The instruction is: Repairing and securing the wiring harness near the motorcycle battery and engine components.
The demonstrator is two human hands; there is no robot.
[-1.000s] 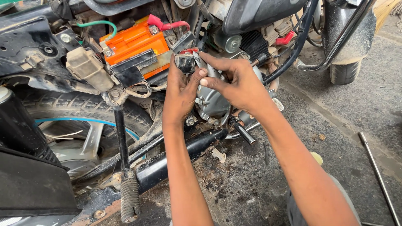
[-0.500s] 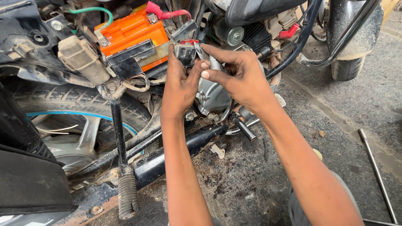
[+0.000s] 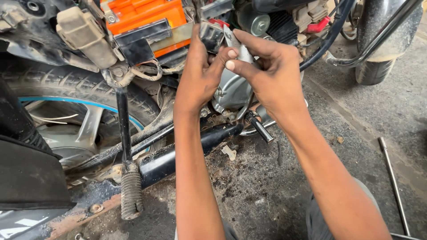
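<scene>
left hand: gripping the black connector block
right hand: fingers pinched on same block, beside orange battery

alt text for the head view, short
Two hands, left hand and right hand, hold a small black connector beside a motorcycle's orange battery. Below lie the rear tyre, a black exhaust and a metal rod on the ground.

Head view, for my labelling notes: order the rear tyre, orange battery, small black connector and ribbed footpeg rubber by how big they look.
1. rear tyre
2. orange battery
3. ribbed footpeg rubber, though nearer the camera
4. small black connector, between both hands
</scene>
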